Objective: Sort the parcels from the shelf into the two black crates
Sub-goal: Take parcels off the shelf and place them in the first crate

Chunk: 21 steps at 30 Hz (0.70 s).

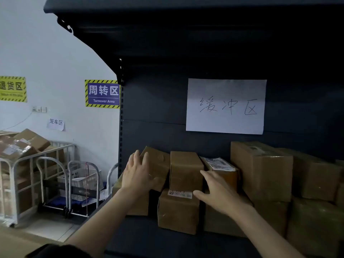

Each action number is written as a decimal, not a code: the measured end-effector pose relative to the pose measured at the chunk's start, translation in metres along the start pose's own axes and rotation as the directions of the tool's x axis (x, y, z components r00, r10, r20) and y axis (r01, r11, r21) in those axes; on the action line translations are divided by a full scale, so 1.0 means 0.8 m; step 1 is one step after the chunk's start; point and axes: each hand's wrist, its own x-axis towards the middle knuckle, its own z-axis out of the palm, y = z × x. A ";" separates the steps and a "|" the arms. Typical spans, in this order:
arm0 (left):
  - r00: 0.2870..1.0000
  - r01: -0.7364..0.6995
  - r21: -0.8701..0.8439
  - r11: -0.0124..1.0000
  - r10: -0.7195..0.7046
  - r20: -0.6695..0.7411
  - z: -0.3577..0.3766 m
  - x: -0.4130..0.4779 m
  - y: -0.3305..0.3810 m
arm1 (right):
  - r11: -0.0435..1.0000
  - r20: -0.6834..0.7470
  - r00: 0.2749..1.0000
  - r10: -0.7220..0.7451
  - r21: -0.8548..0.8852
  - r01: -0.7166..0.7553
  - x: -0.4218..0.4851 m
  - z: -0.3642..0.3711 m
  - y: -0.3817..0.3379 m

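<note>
Several brown cardboard parcels are stacked on the dark metal shelf (149,239). My left hand (138,172) lies with straight fingers against the tilted parcel (159,161) at the left end of the upper row. My right hand (216,190) reaches in with spread fingers. Its fingertips are at the right side of the upright middle parcel (185,170), and its thumb is near the labelled box (177,211) beneath. A parcel with a white shipping label (219,164) stands just behind my right hand. No black crate is in view.
Larger boxes (260,170) fill the shelf's right side. A white handwritten paper sign (226,106) hangs on the shelf's back panel. To the left stand a metal cage cart (28,164) heaped with parcels and folded hand trolleys (81,187). An upper shelf board (167,8) overhangs.
</note>
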 end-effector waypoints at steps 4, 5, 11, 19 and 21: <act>0.997 0.059 0.031 0.998 -0.061 0.057 0.014 0.016 0.019 | 0.999 0.011 1.000 -0.023 0.027 0.022 0.009 0.001 0.003; 0.996 0.070 0.038 0.997 -0.072 0.055 0.020 0.020 0.023 | 0.999 0.018 0.999 -0.027 0.031 0.027 0.012 0.002 0.004; 0.989 0.141 0.096 0.985 -0.146 0.038 0.035 0.036 0.035 | 0.999 0.025 0.999 -0.034 0.028 0.033 0.013 0.009 0.009; 0.968 0.251 -0.045 0.967 -0.252 -0.013 0.025 0.041 0.024 | 0.993 0.010 0.998 -0.055 0.108 0.054 0.014 0.018 0.016; 0.952 0.296 -0.204 0.933 -0.306 -0.017 0.014 0.037 0.013 | 0.990 0.005 0.998 -0.065 0.125 0.063 0.015 0.019 0.012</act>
